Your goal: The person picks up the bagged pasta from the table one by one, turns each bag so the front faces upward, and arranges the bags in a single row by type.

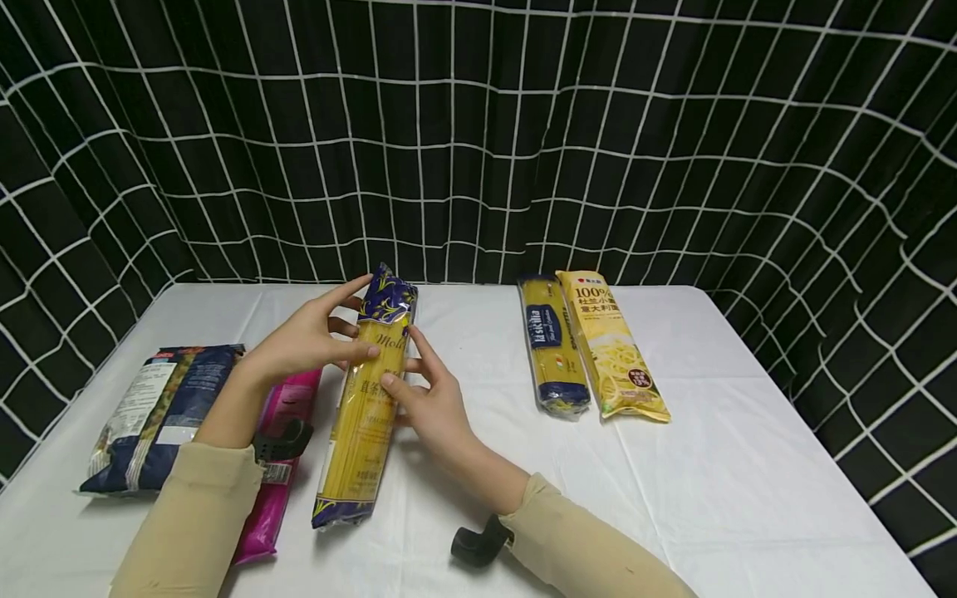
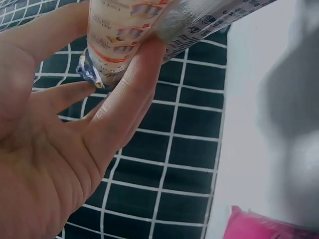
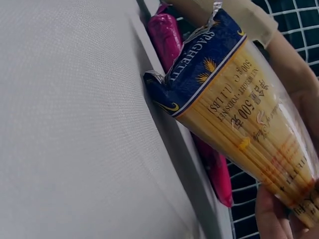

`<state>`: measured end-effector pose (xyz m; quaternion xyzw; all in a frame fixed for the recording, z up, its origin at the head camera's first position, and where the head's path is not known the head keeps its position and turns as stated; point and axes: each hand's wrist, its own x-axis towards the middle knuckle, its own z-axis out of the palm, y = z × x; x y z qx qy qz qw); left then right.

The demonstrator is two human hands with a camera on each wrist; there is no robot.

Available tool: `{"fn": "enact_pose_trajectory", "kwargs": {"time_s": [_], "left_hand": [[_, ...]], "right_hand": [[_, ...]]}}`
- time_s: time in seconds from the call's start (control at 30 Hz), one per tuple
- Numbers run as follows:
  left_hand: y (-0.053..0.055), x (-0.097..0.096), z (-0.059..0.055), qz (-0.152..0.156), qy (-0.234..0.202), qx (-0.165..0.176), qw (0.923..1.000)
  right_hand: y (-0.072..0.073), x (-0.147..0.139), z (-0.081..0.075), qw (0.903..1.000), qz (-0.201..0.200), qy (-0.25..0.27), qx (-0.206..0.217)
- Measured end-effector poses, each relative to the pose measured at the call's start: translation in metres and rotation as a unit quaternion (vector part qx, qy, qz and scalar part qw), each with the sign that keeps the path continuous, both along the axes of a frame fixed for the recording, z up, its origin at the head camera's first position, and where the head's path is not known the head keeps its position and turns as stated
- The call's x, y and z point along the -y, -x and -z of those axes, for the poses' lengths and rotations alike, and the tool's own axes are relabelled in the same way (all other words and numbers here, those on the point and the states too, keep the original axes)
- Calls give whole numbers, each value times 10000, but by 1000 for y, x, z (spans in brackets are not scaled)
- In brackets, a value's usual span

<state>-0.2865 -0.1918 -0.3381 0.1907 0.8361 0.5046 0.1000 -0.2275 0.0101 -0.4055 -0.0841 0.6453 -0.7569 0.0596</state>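
Observation:
Both hands hold a clear pack of spaghetti [image 1: 362, 440] with dark blue, gold-patterned ends, tilted above the left half of the table. My left hand [image 1: 302, 336] grips its upper left side, thumb on the front. My right hand [image 1: 437, 407] pinches the right edge near the middle, with the thumb on the printed face. The left wrist view has the back label of the spaghetti pack [image 2: 124, 30] against the left fingers [image 2: 127, 94]. Up close in the right wrist view, its lower blue end hangs off the white tabletop [image 3: 89, 124].
Left of the hands lie a dark blue bag [image 1: 164, 415] and a bright pink pack [image 1: 272, 507], partly under the left forearm. At the back right lie a blue-labelled spaghetti pack [image 1: 553, 349] and a yellow pasta pack [image 1: 616, 349], side by side. A black gridded curtain [image 1: 449, 149] surrounds the table.

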Motion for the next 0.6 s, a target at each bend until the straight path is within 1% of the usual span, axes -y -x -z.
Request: {"fn": "enact_pose_trajectory", "kwargs": {"time_s": [0.3, 0.43, 0.6], "left_hand": [[0, -1, 4, -54, -186, -91, 9998], [2, 1, 5, -47, -525, -106, 9986], [6, 2, 10, -52, -943, -12, 9955]], "right_hand": [[-1, -2, -2, 9992, 51, -210, 322], [-2, -2, 1, 9989, 21, -192, 438], [-2, -3, 2, 9984, -119, -105, 551]]}}
